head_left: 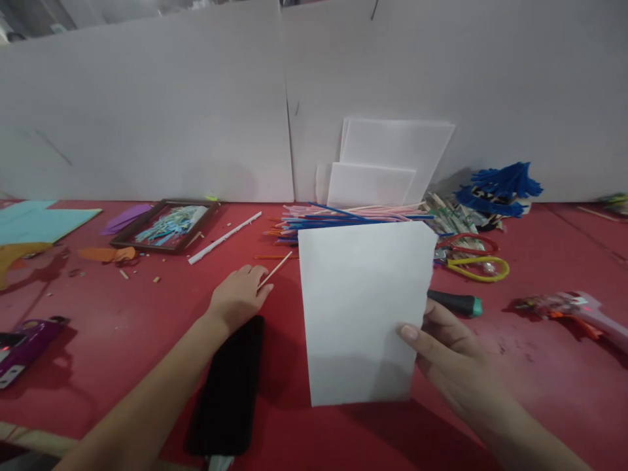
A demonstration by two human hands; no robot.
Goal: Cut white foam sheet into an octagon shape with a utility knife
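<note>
A white sheet of card or paper (366,307) is pinched at its right edge by my right hand (449,347), thumb in front and fingers behind. It stands nearly upright above the red table, and its right edge looks rough. My left hand (240,294) is closed on a thin wooden stick (275,269) that points up and to the right. Under my left wrist lies a black phone (228,392). Behind the sheet, a bundle of pink, blue and orange pipe cleaners (314,219) is partly hidden.
A framed tray (203,226) of cut strips and a white paper roll (226,239) lie left. Scissors (478,267), a dark-handled tool (454,303) and a glue gun (583,311) lie right. A purple glue gun (29,347) is at far left. White sheets (373,186) lean on the wall.
</note>
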